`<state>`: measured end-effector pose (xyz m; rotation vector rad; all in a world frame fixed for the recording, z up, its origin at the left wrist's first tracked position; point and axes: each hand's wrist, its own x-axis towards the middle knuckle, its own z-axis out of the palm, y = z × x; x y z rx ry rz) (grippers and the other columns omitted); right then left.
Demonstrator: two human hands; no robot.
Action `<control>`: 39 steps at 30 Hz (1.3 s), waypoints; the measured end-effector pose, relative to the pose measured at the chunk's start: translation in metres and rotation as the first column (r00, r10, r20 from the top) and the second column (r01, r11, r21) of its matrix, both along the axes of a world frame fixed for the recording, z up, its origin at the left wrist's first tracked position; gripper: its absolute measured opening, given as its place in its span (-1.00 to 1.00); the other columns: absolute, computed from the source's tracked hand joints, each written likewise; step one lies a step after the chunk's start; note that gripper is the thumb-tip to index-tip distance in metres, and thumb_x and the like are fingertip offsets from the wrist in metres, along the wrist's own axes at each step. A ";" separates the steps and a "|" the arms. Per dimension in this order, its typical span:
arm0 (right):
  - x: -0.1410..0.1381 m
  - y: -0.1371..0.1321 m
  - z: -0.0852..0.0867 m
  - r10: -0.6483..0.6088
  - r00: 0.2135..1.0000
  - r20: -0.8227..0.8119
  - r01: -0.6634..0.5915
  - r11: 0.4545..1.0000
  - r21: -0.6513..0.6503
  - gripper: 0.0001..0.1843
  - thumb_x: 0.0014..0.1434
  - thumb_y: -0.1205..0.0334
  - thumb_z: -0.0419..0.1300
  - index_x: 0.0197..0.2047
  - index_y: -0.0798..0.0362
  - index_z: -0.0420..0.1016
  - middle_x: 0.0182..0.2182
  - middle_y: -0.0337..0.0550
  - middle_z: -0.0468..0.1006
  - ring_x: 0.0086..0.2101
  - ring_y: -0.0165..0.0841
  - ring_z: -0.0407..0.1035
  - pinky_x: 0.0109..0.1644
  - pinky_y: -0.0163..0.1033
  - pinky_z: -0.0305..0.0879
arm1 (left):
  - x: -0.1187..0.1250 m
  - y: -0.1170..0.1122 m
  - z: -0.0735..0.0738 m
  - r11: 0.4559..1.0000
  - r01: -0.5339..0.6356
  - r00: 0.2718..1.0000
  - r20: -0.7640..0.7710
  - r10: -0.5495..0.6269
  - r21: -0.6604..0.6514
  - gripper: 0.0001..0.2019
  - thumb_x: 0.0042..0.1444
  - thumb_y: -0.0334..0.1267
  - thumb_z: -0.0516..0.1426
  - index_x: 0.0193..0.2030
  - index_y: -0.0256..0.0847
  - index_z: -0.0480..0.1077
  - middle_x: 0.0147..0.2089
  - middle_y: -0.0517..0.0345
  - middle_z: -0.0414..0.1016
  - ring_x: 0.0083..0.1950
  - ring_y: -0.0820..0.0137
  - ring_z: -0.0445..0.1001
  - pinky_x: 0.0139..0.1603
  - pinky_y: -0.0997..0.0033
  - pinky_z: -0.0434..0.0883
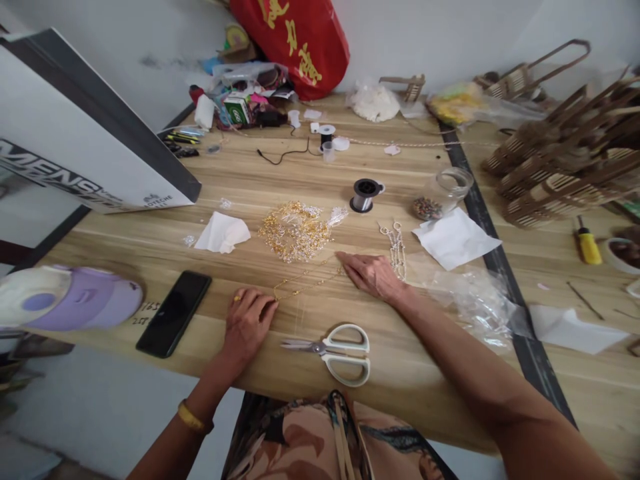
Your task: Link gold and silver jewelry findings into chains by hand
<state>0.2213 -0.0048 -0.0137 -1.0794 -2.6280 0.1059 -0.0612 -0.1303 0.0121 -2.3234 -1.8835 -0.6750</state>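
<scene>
A thin gold beaded chain [295, 291] lies in a narrow loop on the wooden table between my hands. My left hand [249, 321], wearing a ring, has its fingers curled, with thumb and index pinched at the chain's left end. At the other end, my right hand [373, 275] rests low on the table, its fingertips pressed together on the chain. Just beyond them sits a heap of gold and clear beaded chains [295, 232]. White-handled scissors [325, 348] lie in front of me, blades pointing left and slightly apart.
A black phone [174, 313] and a purple-and-white container [85, 298] are at left, below a large white box [90, 133]. Beyond my right hand are silver chains [397, 250], a wire spool [367, 195], a glass jar [453, 187] and plastic bags [480, 300].
</scene>
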 end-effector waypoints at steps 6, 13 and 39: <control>0.000 0.001 -0.001 0.010 1.000 -0.002 -0.010 1.000 0.027 -0.61 0.31 0.23 -0.08 0.17 0.09 0.27 -0.12 -0.04 0.55 -0.23 -0.34 0.47 -0.29 -0.36 0.23 | 0.001 0.001 0.004 0.999 -0.009 1.000 -0.016 0.009 -0.032 -0.88 0.14 -0.31 0.08 -0.39 -0.20 0.40 -0.34 0.09 0.46 -0.19 0.27 0.34 -0.06 0.20 0.29; 0.001 0.001 -0.003 0.007 1.000 -0.006 -0.006 0.999 0.037 -0.62 0.31 0.23 -0.08 0.16 0.06 0.28 -0.12 -0.06 0.55 -0.23 -0.33 0.48 -0.31 -0.34 0.22 | -0.001 -0.001 0.007 0.996 -0.028 0.997 -0.070 0.022 -0.082 -0.90 0.13 -0.31 0.08 -0.39 -0.21 0.37 -0.33 0.08 0.44 -0.16 0.24 0.33 -0.05 0.18 0.28; 0.001 0.000 0.001 -0.036 0.998 -0.045 0.035 0.999 -0.029 -0.58 0.31 0.20 -0.08 0.21 0.07 0.22 -0.28 -0.08 0.58 -0.37 -0.36 0.46 -0.36 -0.35 0.18 | 0.000 -0.003 0.016 0.998 0.046 0.991 -0.122 -0.051 -0.046 -0.86 0.16 -0.29 0.05 -0.23 -0.21 0.42 -0.24 0.00 0.48 -0.08 0.20 0.36 0.02 0.11 0.29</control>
